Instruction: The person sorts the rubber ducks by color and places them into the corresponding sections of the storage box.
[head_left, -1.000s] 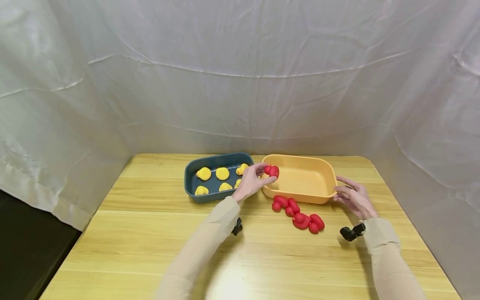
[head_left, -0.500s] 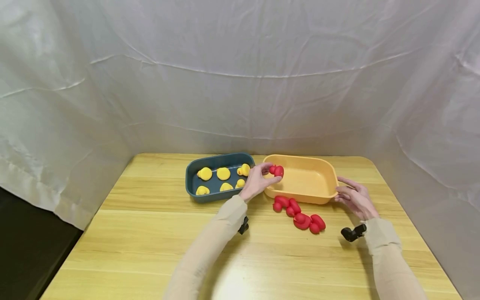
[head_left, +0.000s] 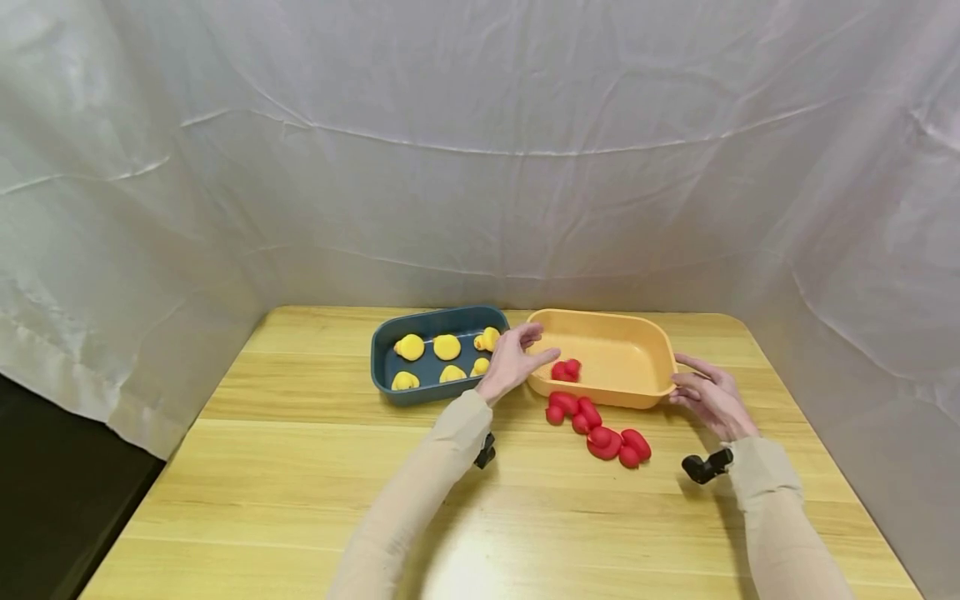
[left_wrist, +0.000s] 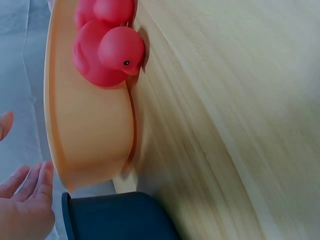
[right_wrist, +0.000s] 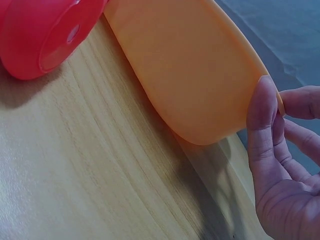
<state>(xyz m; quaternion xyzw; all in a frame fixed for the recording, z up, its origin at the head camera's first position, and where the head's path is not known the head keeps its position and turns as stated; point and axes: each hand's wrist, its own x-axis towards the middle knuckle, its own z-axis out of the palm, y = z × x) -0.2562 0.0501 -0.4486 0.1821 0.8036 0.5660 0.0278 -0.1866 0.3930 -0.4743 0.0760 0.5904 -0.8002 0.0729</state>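
Note:
My left hand hovers at the left end of the orange bin, fingers spread and holding nothing. A red rubber duck lies inside that bin, near its front left corner. At the bin's right end my right hand pinches the rim; in the right wrist view the thumb presses the near side and fingers sit behind. Several more red rubber ducks lie in a slanting row on the table in front of the bin. One red duck stands against the bin wall in the left wrist view.
A dark blue bin stands just left of the orange one, with several yellow rubber ducks in it. Both bins stand towards the back of the wooden table. A pale curtain hangs behind and on both sides.
My left hand moved slightly right with a red rubber duck, then let it go; the duck now lies in the orange bin. The right hand stays at the rim.

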